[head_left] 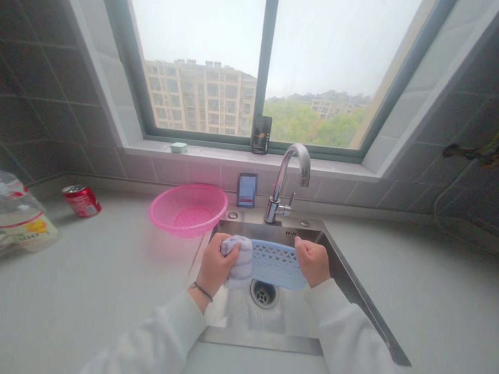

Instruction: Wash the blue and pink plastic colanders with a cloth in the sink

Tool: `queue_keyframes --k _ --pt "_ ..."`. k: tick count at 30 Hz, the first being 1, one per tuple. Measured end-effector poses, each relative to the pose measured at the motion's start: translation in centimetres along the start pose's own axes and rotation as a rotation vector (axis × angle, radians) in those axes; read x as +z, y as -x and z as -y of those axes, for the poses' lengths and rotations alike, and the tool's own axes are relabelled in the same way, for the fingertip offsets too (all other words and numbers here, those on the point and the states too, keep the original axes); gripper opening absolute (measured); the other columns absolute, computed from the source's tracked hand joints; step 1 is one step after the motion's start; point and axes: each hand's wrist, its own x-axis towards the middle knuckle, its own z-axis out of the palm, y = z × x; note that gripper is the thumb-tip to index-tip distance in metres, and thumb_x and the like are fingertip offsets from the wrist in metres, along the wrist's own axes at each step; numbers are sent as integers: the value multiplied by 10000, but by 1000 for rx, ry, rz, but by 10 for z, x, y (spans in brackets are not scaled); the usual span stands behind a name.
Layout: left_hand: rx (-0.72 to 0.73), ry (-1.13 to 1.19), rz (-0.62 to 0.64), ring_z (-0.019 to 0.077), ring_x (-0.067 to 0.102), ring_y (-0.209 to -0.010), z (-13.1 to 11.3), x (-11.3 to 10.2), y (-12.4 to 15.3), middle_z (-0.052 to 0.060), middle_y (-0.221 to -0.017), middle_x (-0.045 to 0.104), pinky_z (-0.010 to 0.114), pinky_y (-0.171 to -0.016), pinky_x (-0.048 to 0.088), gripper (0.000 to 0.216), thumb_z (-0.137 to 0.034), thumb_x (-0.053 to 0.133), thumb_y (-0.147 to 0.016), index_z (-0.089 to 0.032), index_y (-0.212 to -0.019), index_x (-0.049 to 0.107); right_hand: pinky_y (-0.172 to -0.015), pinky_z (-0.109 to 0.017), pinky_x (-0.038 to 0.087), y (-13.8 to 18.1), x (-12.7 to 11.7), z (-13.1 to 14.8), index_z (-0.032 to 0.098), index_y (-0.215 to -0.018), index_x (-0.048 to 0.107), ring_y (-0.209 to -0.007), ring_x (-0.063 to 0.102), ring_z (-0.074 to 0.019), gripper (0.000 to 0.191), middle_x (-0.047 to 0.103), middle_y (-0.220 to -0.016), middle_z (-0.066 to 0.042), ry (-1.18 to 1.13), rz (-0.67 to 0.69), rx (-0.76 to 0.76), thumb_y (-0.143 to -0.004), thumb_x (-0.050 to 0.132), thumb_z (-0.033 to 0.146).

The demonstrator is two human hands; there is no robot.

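Pale-blue plastic basket (277, 264) spanning between both hands above the steel sink (268, 230), left grip (217, 265) clenching a striped cloth (241, 260) against the basket's near end, right grip (312, 260) grasping the opposite end, just over the drain (264, 293).

The left arm (158, 328) reaches in from about 7 o'clock and the right arm (346, 335) from about 5 o'clock, both in long white sleeves (343, 326) ending at the wrists. The left hand (216, 265) sits near 12 o'clock from its forearm, fingers curled closed, a thin dark bracelet (203, 291) on the left wrist (199, 290). The right hand (313, 260) stands well apart, level with it, knuckles up and fingers bent down in a grip.
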Motion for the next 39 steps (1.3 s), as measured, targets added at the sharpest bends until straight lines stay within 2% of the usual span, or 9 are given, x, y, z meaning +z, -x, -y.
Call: queue_keyframes --k 8,14,17,22,25,30,32,36,39 --pt "140 4 153 153 597 -692 -15 12 21 0 -772 648 270 -672 485 156 -326 644 -782 -196 -860 607 -546 -311 143 9 20 18 190 -474 325 -504 321 -115 504 382 -476 -4 135 93 -129 -886 336 481" --pt "-7 -42 6 169 609 -728 1 1 -2 2 -784 646 285 -690 490 194 -369 615 -809 -195 -895 602 -501 -285 175 -4 -4 -3 222 -492 215 -466 258 -102 508 231 -474 26 -71 -39 -32 -867 337 542" --pt "-31 -38 -27 168 597 -699 0 4 0 -4 -756 628 289 -671 486 213 -386 620 -802 -191 -882 593 -502 -284 176 -4 -3 -4 221 -498 215 -470 262 -102 503 227 -483 25 -63 -60 -15 -868 334 541" --pt "60 -2 75 152 587 -682 -9 11 14 -8 -758 630 269 -649 474 177 -356 631 -797 -196 -865 597 -519 -297 156 1 16 11 204 -474 278 -484 301 -109 508 290 -465 11 57 11 -95 -874 342 510" --pt "49 -13 51 156 596 -700 -6 6 8 -6 -760 635 271 -665 480 165 -352 621 -800 -199 -857 597 -512 -293 164 -1 9 7 209 -480 257 -477 290 -106 502 268 -470 16 3 6 -98 -868 349 514" --pt "-32 -27 -22 159 578 -673 1 -1 -4 -14 -726 612 277 -647 472 202 -385 617 -804 -195 -862 587 -496 -284 186 -6 -10 -11 229 -511 208 -472 255 -102 489 226 -489 28 -139 -68 -7 -861 355 538" --pt "-16 -6 7 155 574 -667 -2 2 2 -16 -723 609 272 -638 468 205 -385 623 -798 -193 -858 584 -501 -285 184 -5 -8 -10 228 -508 213 -474 259 -101 491 228 -491 27 -115 -64 -13 -864 353 535" --pt "47 18 142 144 568 -650 -11 9 15 -19 -721 613 258 -621 458 188 -364 632 -786 -193 -850 589 -512 -290 165 0 5 0 215 -490 251 -482 287 -102 496 258 -490 20 -21 39 -87 -865 359 521" --pt "34 -6 118 149 581 -666 -8 6 11 -16 -732 623 261 -637 464 182 -362 624 -791 -195 -855 591 -503 -287 167 -1 3 -1 218 -488 240 -477 274 -100 492 251 -486 22 -59 46 -92 -857 370 516"
